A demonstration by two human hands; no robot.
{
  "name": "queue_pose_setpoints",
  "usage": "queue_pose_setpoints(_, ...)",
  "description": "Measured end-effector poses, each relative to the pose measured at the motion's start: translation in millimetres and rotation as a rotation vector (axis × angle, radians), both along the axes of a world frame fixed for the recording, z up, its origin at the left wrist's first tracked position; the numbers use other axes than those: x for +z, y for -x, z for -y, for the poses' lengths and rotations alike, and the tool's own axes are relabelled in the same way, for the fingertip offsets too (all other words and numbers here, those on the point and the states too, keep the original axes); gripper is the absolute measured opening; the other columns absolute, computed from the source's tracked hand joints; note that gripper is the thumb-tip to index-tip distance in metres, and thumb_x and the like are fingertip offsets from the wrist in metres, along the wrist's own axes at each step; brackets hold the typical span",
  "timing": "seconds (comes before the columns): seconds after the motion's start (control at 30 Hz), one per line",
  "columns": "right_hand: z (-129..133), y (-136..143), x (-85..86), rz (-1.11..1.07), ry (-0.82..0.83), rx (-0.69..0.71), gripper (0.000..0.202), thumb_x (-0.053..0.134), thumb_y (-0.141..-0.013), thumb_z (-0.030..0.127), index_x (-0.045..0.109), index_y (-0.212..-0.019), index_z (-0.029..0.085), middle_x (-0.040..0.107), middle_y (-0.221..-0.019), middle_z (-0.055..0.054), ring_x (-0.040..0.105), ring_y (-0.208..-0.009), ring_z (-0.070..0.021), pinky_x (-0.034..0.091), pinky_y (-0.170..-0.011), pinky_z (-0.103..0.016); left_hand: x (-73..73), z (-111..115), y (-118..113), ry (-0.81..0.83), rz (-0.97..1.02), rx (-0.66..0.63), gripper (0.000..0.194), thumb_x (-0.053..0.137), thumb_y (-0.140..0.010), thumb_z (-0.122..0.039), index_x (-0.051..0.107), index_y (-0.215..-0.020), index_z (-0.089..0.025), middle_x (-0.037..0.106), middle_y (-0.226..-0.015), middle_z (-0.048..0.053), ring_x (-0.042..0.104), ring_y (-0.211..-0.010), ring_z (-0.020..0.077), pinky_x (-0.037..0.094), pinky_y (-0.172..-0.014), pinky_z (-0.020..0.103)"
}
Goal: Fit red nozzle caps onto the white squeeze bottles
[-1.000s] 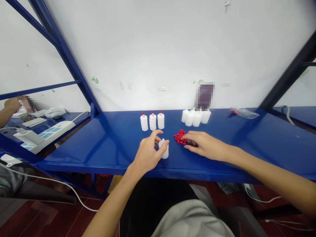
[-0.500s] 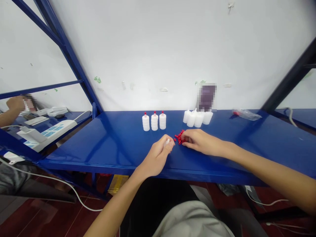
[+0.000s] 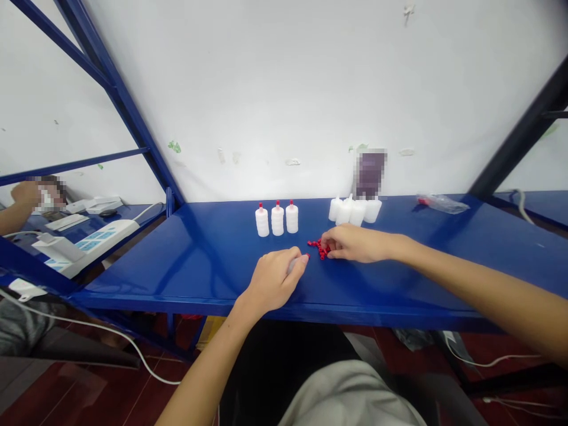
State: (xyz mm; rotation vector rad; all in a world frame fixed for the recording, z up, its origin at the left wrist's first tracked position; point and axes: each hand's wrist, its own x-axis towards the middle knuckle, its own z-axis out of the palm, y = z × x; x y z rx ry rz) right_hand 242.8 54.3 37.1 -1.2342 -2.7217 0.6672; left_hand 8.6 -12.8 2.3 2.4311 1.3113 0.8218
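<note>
My left hand (image 3: 276, 277) is closed around a small white bottle (image 3: 293, 264) that is tipped over and mostly hidden by the fingers; a red cap shows at its tip. My right hand (image 3: 355, 243) rests on a pile of small red caps (image 3: 318, 248) just to the right, fingertips in the pile. Whether it holds a cap is hidden. Behind, three white bottles with red caps (image 3: 277, 218) stand in a row. Several uncapped white bottles (image 3: 354, 210) stand at the back right.
All lies on a blue metal shelf (image 3: 204, 260) against a white wall. A clear plastic bag (image 3: 441, 203) lies at the back right. On the left shelf are a power strip (image 3: 95, 238) and another person's hand (image 3: 22, 195). Cables hang below.
My left hand has tipped the white bottle over and closed round it, and a red cap now shows at its tip. My right hand slid left into the red caps.
</note>
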Motion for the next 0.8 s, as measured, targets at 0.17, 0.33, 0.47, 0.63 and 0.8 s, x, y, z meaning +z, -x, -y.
queue_pose_setpoints(0.17,6,-3,-4.9,-0.054,-0.028,-0.024,0.006,0.058,-0.085,0.025,0.061,-0.087,0.020,0.068,-0.078,-0.004,0.062,-0.069,-0.0185,0.046,-0.061,-0.030,0.3,-2,3,0.034,0.042,-0.022,0.041,0.031,-0.104,-0.043,0.048,-0.075,-0.019,0.052,-0.068,-0.003,0.047,-0.062,0.0125,0.030,-0.062,0.026)
queue_pose_setpoints(0.33,14,-5,-10.3,-0.125,-0.050,-0.062,0.011,0.056,-0.088,0.028,0.060,-0.091,0.019,0.068,-0.083,-0.005,0.062,-0.071,-0.0185,0.047,-0.066,-0.031,0.7,-2,3,0.011,0.021,-0.023,0.041,0.033,-0.103,-0.043,0.050,-0.075,-0.019,0.052,-0.066,-0.004,0.047,-0.060,0.0121,0.031,-0.061,0.025)
queue_pose_setpoints(0.47,15,-8,-15.3,-0.157,-0.066,-0.064,0.012,0.056,-0.087,0.029,0.059,-0.092,0.018,0.066,-0.085,-0.005,0.061,-0.073,-0.0180,0.047,-0.068,-0.031,-2.8,-3,4,-0.051,-0.100,0.006,0.029,0.050,-0.096,-0.044,0.057,-0.082,-0.021,0.064,-0.075,-0.003,0.055,-0.065,0.0136,0.036,-0.062,0.025)
queue_pose_setpoints(0.63,17,-10,-22.1,-0.208,-0.101,-0.080,0.008,0.057,-0.086,0.026,0.057,-0.091,0.019,0.063,-0.082,-0.004,0.059,-0.071,-0.0169,0.047,-0.067,-0.029,-9.4,-7,11,-0.131,-0.278,-0.003,0.022,0.056,-0.093,-0.039,0.067,-0.107,-0.025,0.075,-0.104,0.001,0.068,-0.091,0.0207,0.044,-0.075,0.029)
queue_pose_setpoints(0.8,21,-14,-31.5,-0.210,-0.226,-0.062,0.005,0.054,-0.087,0.023,0.057,-0.089,0.019,0.060,-0.080,-0.002,0.055,-0.065,-0.0144,0.045,-0.063,-0.028,-8.6,-8,13,-0.153,-0.381,-0.059,0.030,0.048,-0.098,-0.040,0.067,-0.118,-0.028,0.076,-0.102,0.001,0.070,-0.091,0.0219,0.046,-0.074,0.030)
